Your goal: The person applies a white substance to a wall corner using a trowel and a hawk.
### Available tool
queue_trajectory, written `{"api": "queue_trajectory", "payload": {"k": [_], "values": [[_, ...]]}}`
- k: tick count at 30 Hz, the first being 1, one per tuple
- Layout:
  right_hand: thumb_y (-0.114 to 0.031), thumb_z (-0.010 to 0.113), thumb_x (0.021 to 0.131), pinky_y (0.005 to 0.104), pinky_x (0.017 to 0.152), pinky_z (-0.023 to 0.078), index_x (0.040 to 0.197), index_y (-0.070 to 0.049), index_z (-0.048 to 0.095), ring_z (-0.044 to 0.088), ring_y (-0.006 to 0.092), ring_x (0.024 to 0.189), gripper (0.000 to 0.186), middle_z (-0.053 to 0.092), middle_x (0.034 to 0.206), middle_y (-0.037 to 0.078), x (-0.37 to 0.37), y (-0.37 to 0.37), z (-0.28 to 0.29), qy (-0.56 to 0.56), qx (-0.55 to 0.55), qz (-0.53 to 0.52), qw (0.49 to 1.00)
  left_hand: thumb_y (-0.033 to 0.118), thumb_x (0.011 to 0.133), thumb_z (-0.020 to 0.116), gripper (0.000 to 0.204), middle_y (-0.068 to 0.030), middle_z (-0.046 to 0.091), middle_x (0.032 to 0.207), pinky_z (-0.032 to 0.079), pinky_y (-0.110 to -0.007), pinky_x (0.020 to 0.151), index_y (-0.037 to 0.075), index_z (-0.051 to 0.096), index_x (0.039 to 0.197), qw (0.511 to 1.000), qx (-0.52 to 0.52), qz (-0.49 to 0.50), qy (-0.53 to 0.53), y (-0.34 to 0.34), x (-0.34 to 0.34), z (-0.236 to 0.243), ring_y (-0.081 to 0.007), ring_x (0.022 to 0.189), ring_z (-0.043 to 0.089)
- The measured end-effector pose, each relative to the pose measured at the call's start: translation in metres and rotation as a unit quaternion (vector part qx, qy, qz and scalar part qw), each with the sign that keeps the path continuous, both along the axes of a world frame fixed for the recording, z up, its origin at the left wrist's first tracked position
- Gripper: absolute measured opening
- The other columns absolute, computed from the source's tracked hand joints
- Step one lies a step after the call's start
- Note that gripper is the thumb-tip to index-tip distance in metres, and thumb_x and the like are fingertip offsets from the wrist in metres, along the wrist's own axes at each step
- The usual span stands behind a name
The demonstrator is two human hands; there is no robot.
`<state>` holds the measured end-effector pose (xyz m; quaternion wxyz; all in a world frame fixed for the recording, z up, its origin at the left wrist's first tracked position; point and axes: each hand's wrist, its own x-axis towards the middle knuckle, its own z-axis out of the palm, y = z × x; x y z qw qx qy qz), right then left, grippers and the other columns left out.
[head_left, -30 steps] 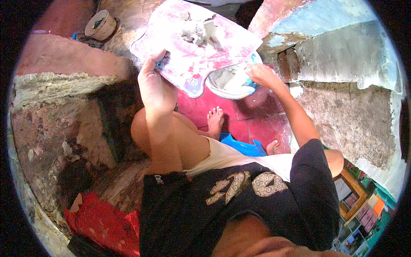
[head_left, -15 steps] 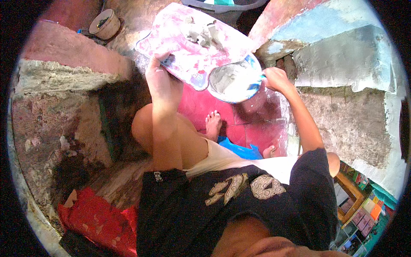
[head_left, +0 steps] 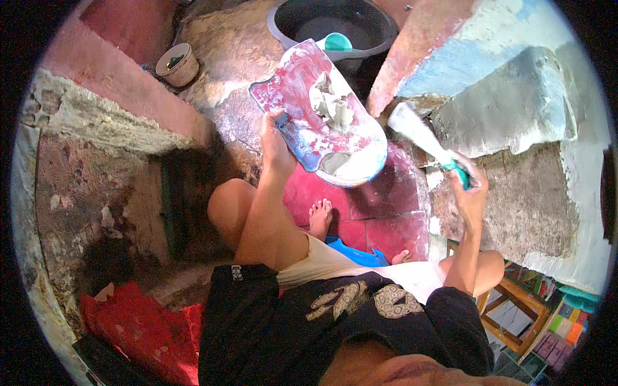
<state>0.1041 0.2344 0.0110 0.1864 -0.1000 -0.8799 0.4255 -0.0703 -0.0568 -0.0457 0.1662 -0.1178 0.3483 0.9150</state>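
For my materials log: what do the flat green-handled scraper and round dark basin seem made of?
Flat green-handled scraper: blade possibly metal, white smears hiding its finish; handle likely plastic, evenly coloured. Round dark basin: probably plastic, smooth, with a thick rounded rim.

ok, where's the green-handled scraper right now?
Head view, right of centre: the green-handled scraper is in the right hand, blade angled up-left between the paste-smeared board and the grey plastered block.
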Motion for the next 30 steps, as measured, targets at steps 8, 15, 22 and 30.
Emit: {"api": "queue_trajectory", "payload": {"k": [8,15,22,30], "values": [[-0.004,0.06,0.067,0.0278,0.063,0.044,0.095,-0.006,0.062,0.058,0.0199,0.069,0.028,0.061,0.08,0.012,0.01,-0.045,-0.008,0.021,0.082,0.007,0.996,0.024,0.077,0.043,0.019,-0.0051,0.053,0.076,0.045,-0.033,0.067,0.007,0.049,0.083,0.999,0.015,0.034,-0.024,0.03,0.012,-0.008,-0.0187,0.069,0.053],[-0.005,0.06,0.068,0.0312,0.068,0.045,0.097,-0.004,0.06,0.059,0.0255,0.077,0.029,0.06,0.085,0.015,0.007,-0.063,-0.024,0.025,0.077,-0.007,0.997,0.026,0.078,0.042,0.023,-0.006,0.053,0.078,0.046,-0.034,0.068,0.006,0.048,0.087,0.999,-0.011,-0.021,-0.039,0.034,0.024,-0.007,-0.0191,0.071,0.053],[-0.002,0.059,0.07,0.0325,0.069,0.044,0.097,-0.003,0.059,0.056,0.0267,0.076,0.027,0.059,0.087,0.013,-0.008,-0.079,-0.029,0.1,0.133,-0.022,0.986,0.025,0.075,0.043,0.023,-0.0079,0.051,0.072,0.049,-0.037,0.058,0.004,0.049,0.083,0.999,-0.04,-0.012,-0.033,0.037,0.026,-0.009,-0.0216,0.063,0.054],[0.001,0.059,0.066,0.0325,0.07,0.044,0.102,-0.009,0.059,0.055,0.0248,0.08,0.037,0.058,0.093,0.01,-0.002,-0.055,-0.017,0.11,0.263,0.01,0.959,0.025,0.08,0.039,0.026,-0.0101,0.054,0.08,0.047,-0.034,0.067,0.002,0.047,0.09,0.988,-0.102,-0.096,-0.064,0.029,0.016,-0.024,-0.0206,0.07,0.056]]}}
